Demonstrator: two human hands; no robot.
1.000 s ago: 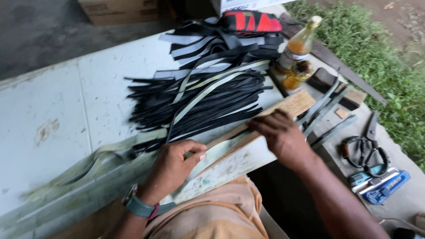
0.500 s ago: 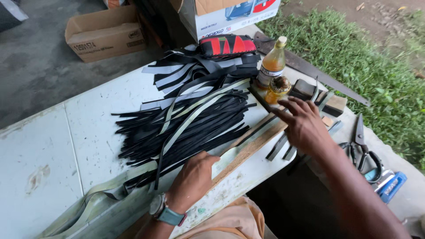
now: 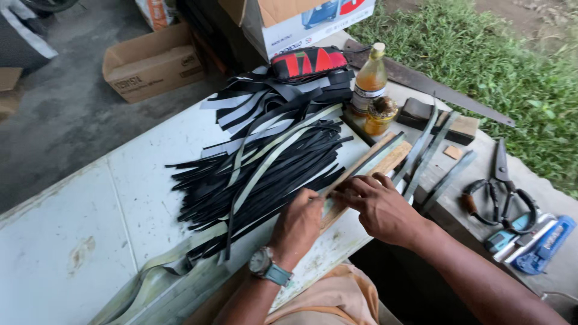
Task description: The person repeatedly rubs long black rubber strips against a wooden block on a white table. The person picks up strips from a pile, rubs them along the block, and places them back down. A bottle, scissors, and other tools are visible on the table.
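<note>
On the white table: pile of black strips, wooden board at its right edge.
Left hand: palm down, fingers curled, pinching a strip against the board.
Right hand: palm down, fingertips pressing the same strip.

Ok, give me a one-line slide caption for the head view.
Left hand and right hand meet on a wooden slat beside a heap of black rubber strips.
</note>
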